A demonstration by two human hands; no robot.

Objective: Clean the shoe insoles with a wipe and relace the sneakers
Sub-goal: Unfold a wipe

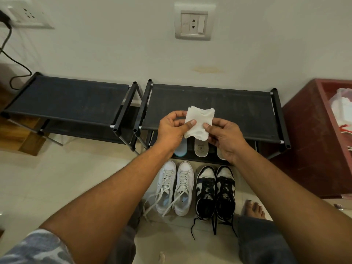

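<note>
The left hand (174, 128) pinches one edge of a crumpled white paper wipe (199, 123) between thumb and curled fingers. The right hand (226, 138) pinches the opposite edge the same way, so the wipe is held spread between them in the air, over the front rail of a black fabric-topped shoe rack (209, 100).

Below the hands, on the rack's lower shelf, white insoles (201, 149) stick out toward the person side by side. The leftmost looks pale blue, and the hands hide parts of them.

On the pale tiled floor (57, 178) just in front of the rack stands a pair of white lace-up sneakers (183, 187) with loose laces trailing left. Just beside it on the right is a pair of black-and-white sneakers (206, 193) whose black laces lie slack on the floor. A bare foot (254, 208) rests near the black-and-white pair.

A second black rack (70, 98) stands to the left and a red-brown wooden cabinet (312, 145) to the right — both against the pale wall (114, 44).
</note>
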